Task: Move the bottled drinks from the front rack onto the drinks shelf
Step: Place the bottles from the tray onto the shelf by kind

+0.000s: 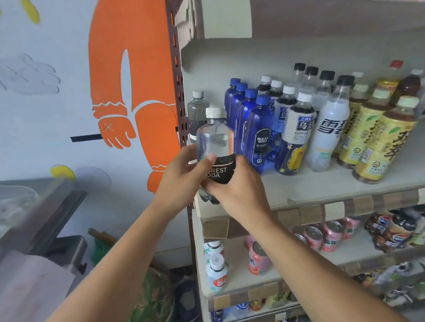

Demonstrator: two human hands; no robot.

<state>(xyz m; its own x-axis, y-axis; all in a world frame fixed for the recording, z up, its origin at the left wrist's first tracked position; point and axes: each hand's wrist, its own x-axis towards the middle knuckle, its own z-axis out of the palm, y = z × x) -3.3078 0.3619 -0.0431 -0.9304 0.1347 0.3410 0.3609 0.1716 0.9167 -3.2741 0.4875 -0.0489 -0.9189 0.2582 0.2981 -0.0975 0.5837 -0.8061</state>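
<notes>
Both my hands, left hand (182,174) and right hand (237,184), have fingers curled around the clear bottle (215,145) at the shelf (307,190) front-left edge; set carelessly, it may topple off.

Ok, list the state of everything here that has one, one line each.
Clear soda bottle: capped, upright, held at the shelf's left front edge.
Left hand: grips the bottle's lower part.
Right hand: grips the bottle's base.
Second clear bottle: capped, standing behind it.
Blue bottles: capped, upright, in a row.
Drinks shelf: partly stocked, front left bare.
</notes>
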